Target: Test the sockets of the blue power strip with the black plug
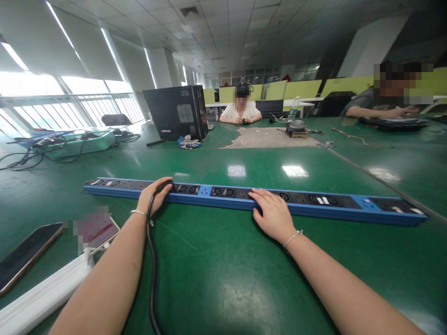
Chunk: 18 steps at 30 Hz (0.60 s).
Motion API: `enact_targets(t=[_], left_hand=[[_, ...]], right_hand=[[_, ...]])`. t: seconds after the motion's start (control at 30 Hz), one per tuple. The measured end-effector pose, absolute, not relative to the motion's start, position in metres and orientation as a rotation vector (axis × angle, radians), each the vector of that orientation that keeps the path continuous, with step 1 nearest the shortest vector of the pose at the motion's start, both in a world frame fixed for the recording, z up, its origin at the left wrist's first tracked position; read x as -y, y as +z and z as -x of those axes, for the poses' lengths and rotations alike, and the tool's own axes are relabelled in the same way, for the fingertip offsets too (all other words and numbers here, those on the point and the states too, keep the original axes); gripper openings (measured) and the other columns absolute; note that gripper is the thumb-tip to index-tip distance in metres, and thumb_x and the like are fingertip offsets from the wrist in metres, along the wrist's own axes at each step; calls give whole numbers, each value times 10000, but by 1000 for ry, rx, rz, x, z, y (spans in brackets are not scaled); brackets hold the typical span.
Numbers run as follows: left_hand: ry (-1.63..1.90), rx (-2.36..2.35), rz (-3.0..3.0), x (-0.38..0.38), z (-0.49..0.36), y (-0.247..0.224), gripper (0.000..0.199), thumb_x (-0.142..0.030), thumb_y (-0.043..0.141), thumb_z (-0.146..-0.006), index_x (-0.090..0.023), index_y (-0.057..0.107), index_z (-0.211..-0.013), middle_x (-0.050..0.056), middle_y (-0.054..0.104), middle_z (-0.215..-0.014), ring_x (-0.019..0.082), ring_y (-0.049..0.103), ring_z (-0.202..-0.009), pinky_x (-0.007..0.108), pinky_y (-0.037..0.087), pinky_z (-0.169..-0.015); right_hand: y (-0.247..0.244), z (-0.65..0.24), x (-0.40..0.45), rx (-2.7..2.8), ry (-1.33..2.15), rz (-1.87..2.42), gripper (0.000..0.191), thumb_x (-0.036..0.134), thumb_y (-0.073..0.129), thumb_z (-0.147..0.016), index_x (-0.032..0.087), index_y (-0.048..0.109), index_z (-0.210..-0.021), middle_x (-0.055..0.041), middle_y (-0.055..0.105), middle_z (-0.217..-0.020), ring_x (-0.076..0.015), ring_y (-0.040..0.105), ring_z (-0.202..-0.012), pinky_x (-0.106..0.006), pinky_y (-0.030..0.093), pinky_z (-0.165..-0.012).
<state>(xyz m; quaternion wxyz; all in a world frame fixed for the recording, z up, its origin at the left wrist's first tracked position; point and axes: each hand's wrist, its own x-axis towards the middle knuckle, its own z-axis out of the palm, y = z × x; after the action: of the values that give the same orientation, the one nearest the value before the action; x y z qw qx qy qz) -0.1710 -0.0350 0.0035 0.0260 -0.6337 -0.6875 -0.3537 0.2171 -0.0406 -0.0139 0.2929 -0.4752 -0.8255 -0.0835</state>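
Note:
A long blue power strip (223, 200) with black sockets lies across the green table in front of me. Closed round the plug of a black power cord (152, 260), my left hand (153, 195) is at the strip's left half. The plug is at the sockets, but my fingers hide whether it is seated. From that hand the cord hangs down toward the near edge of the view. My right hand (274, 211) lies with fingers stretched over the strip right of its middle, resting on its top and front side.
On the left lie a dark phone (30, 251), a second device (101, 232) and a white bar (49, 298). Farther back are a green basket (82, 145) of cables, a black computer case (174, 112) and gloves (188, 142). Two people sit across the table.

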Motion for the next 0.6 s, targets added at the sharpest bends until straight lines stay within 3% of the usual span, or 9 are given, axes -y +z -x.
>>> enact_targets(t=[0.6], left_hand=[[-837,1933,1996,40,166,2,422,-484,411,-859,-250,606,-1152,53,690,-1088,218,646,-972,306,471,-877]], right_hand=[[-14,-217,41,2204,-234,1262,427,183,474,-797,219,553,-1215,-32,551,-1308,-213,468,-1217,-416,364,-1012]])
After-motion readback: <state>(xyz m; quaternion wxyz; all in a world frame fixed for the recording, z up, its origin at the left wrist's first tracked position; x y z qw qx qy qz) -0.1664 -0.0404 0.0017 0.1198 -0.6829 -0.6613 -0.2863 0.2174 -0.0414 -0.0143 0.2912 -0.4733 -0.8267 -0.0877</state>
